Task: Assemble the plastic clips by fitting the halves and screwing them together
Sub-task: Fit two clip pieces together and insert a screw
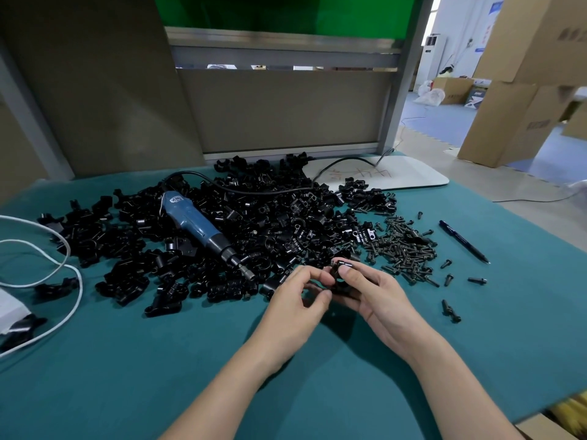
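A big heap of black plastic clip halves (270,223) covers the middle of the green table (127,376). Just in front of the heap, my right hand (378,293) grips a black clip (338,276) between thumb and fingers. My left hand (298,293) pinches the same clip from the left side with curled fingers. A blue electric screwdriver (197,227) lies on the heap, tip pointing toward my hands. A pile of dark screws (403,249) lies to the right of the heap.
A black pen (463,241) lies at the right, with loose screws (451,309) scattered near it. A white cable (63,281) loops at the left edge. A white board (381,173) sits at the back right. Cardboard boxes (524,90) stand beyond the table.
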Available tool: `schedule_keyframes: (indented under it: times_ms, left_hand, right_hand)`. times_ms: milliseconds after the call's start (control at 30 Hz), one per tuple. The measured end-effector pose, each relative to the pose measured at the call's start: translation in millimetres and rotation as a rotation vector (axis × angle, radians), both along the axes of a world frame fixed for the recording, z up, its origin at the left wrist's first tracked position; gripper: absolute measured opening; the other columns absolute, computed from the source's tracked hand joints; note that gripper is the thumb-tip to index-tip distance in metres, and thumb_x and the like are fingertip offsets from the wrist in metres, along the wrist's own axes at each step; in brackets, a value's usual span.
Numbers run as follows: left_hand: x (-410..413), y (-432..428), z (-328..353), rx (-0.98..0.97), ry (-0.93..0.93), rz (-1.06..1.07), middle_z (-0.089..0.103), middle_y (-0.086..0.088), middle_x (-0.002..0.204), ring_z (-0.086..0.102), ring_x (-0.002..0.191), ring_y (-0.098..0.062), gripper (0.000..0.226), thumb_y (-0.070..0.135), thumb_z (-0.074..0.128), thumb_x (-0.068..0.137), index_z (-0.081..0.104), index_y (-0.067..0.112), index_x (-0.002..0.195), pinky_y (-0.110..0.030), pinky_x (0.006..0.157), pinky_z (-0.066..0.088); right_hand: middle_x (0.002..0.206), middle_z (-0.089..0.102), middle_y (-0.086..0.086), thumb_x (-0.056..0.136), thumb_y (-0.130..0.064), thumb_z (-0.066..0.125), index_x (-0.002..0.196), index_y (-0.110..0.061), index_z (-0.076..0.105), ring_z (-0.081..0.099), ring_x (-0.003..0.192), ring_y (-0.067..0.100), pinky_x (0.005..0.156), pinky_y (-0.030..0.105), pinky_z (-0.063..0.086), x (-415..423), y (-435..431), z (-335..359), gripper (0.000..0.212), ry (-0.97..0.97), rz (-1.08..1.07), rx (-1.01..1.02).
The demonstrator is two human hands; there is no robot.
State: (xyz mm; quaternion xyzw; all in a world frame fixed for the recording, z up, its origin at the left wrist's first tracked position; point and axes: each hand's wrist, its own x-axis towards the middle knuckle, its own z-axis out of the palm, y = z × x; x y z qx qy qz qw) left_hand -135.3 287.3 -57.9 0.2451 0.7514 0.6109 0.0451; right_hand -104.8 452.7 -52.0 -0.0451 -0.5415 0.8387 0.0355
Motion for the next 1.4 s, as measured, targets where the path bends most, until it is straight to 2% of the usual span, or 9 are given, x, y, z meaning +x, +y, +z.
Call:
schedule_keyframes:
  times_ms: [167,333,467,633,800,933,1067,1200,1400]
  left_hand:
    - [-1.8,1.9,-1.0,-0.043,-0.035,0.066,0.069,0.019,0.091,0.057,0.075,0.003,0.004,0.038,0.065,0.097,0.064,0.035,0.094,-0.017,0.068,0.046]
    - [-0.1,0.8,-1.7,-0.008,0.032,-0.002,0.063,0.019,0.099,0.061,0.093,-0.001,0.018,0.019,0.066,0.096,0.063,0.037,0.096,-0.013,0.078,0.047]
    - [-1.6,1.8,-2.5,-0.04,-0.009,0.066,0.068,0.017,0.089,0.056,0.071,0.004,0.005,0.04,0.064,0.097,0.063,0.036,0.094,-0.012,0.065,0.042]
    - [-1.9,0.5,-3.8,-0.01,0.021,-0.011,0.065,0.02,0.1,0.061,0.093,-0.001,0.022,0.022,0.064,0.096,0.06,0.043,0.095,-0.012,0.077,0.046]
    - [-1.7,1.8,-5.5,-0.103,0.02,0.051,0.066,0.021,0.09,0.056,0.075,0.004,0.006,0.043,0.06,0.099,0.06,0.04,0.094,-0.011,0.066,0.041]
    - [-0.6,0.2,-3.9,-0.038,0.072,-0.019,0.062,0.018,0.104,0.059,0.099,-0.001,0.021,0.018,0.06,0.099,0.059,0.039,0.098,-0.01,0.079,0.043]
    - [0.0,2.5,-2.3,-0.066,0.002,0.036,0.066,0.015,0.099,0.06,0.085,0.0,0.001,0.038,0.06,0.099,0.06,0.038,0.1,-0.014,0.073,0.045]
    - [-1.1,1.0,-3.5,-0.065,0.064,-0.011,0.064,0.018,0.1,0.059,0.094,0.001,0.018,0.019,0.061,0.1,0.06,0.037,0.096,-0.012,0.078,0.043]
    - [-2.0,2.2,-3.3,-0.065,0.007,0.052,0.068,0.016,0.093,0.06,0.084,0.002,0.005,0.034,0.063,0.099,0.063,0.036,0.094,-0.012,0.071,0.044]
  right_hand:
    - [0.119,0.074,0.02,0.087,-0.02,0.072,0.118,-0.002,0.073,0.072,0.113,0.031,0.086,0.034,0.061,0.0,0.2,-1.1,0.036,0.001,0.0,0.001]
    - [0.118,0.075,0.019,0.086,-0.022,0.073,0.116,-0.004,0.075,0.074,0.108,0.029,0.081,0.03,0.061,-0.1,-0.8,0.1,0.034,-0.001,-0.004,0.006]
    - [0.119,0.074,0.02,0.086,-0.022,0.074,0.115,-0.005,0.076,0.073,0.11,0.029,0.083,0.032,0.061,0.3,0.1,-1.2,0.033,0.004,0.001,0.004]
    - [0.12,0.074,0.02,0.087,-0.022,0.073,0.117,-0.003,0.074,0.072,0.111,0.031,0.084,0.033,0.061,0.1,0.3,-1.1,0.035,0.013,0.005,0.017]
    - [0.12,0.074,0.019,0.087,-0.022,0.073,0.116,-0.004,0.075,0.072,0.112,0.03,0.085,0.033,0.061,0.5,0.5,-2.1,0.034,0.014,0.012,0.01]
    - [0.12,0.074,0.02,0.087,-0.022,0.073,0.116,-0.004,0.075,0.072,0.112,0.031,0.085,0.034,0.061,-0.2,0.3,-1.6,0.034,0.015,0.009,0.011]
    - [0.121,0.074,0.019,0.087,-0.024,0.074,0.116,-0.008,0.077,0.072,0.113,0.029,0.085,0.032,0.061,-0.1,0.3,-2.2,0.032,0.015,0.016,0.019]
    - [0.122,0.073,0.02,0.089,-0.022,0.073,0.118,-0.005,0.075,0.07,0.116,0.032,0.088,0.035,0.061,-0.6,1.8,-3.5,0.034,0.026,0.017,0.014]
    - [0.123,0.073,0.019,0.091,-0.024,0.074,0.12,-0.006,0.074,0.07,0.117,0.031,0.089,0.035,0.06,-0.4,2.0,-4.5,0.034,0.025,0.031,0.04]
